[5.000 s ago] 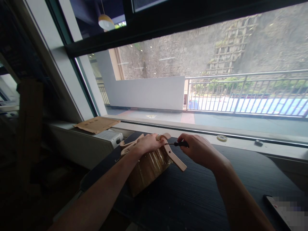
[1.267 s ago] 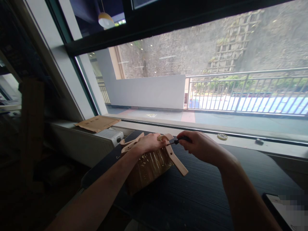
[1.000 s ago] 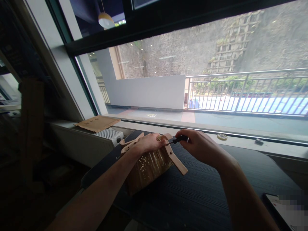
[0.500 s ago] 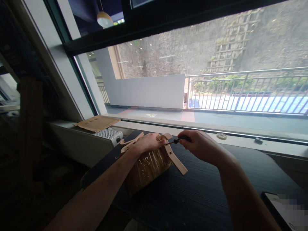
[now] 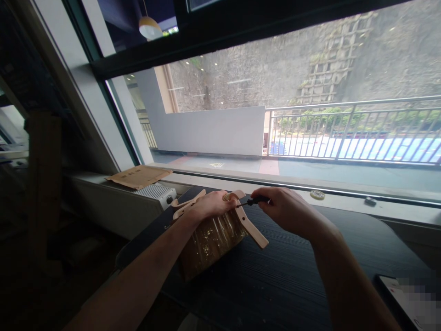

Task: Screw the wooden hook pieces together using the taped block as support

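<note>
A screwdriver (image 5: 258, 199) with a dark handle is gripped in my right hand (image 5: 280, 207), its shaft pointing left at a pale wooden piece (image 5: 253, 230) with a dark hole in it. My left hand (image 5: 218, 202) is closed around the upper part of that wood, the fingers partly hidden. Beneath it lies a brown box (image 5: 213, 243) wrapped in shiny clear tape. More curved pale wooden pieces (image 5: 188, 204) show to the left of my left hand. Whether the screwdriver's tip sits in a screw is too small to tell.
The dark table (image 5: 292, 276) carries a phone (image 5: 399, 299) at its right edge. On the windowsill are a roll of tape (image 5: 317, 195) and a small dark object (image 5: 370, 201). A brown paper envelope (image 5: 138, 176) lies by a white slatted unit (image 5: 155, 193) at the left.
My right hand has shifted slightly left and its grip on the screwdriver has turned a little. My left hand and the wooden piece stay almost in place.
</note>
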`<state>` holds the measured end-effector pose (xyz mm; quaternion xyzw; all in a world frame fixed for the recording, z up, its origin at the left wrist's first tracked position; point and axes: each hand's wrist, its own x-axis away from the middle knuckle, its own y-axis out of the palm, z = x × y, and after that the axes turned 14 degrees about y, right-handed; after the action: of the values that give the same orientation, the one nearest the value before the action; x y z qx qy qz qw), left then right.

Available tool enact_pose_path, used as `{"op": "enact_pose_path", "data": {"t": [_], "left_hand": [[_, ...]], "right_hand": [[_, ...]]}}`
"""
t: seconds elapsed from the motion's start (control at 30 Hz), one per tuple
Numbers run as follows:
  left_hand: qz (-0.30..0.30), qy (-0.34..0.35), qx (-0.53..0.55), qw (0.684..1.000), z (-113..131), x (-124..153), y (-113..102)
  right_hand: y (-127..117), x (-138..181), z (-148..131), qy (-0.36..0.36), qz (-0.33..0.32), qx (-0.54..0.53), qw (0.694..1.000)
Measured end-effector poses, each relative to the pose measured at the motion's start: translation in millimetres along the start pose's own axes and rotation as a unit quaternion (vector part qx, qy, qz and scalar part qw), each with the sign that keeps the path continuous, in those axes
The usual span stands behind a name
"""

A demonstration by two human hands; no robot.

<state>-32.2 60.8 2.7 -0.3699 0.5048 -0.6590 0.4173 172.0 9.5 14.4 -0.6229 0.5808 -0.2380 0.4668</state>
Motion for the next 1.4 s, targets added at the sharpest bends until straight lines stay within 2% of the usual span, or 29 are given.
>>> {"op": "enact_pose_path", "data": {"t": [0.53,0.7,0.93,1.23,1.4], "left_hand": [[0.004,0.004,0.003,1.000,-3.0,-2.6,2.1],[0.001,0.006,0.009,1.000,-1.3,-1.6,0.9],[0.003,-0.004,0.003,1.000,-1.5,-0.6,1.9],[0.024,-0.001,-0.005,1.000,1.3,2.2,3.4],[0.020,-0.016,-0.005,1.000,4.2,3.6,2.7]], "right_hand": [[1.6,-3.0,3.2,0.048,-0.029,-0.008,0.998],[2.6,-1.5,3.0,0.046,-0.013,-0.002,0.999],[0.9,-0.4,1.4,0.008,0.001,0.003,1.000],[-1.2,-0.6,1.4,0.020,-0.014,-0.003,1.000],[1.7,-1.2,3.7,0.043,0.004,-0.004,0.999]]}}
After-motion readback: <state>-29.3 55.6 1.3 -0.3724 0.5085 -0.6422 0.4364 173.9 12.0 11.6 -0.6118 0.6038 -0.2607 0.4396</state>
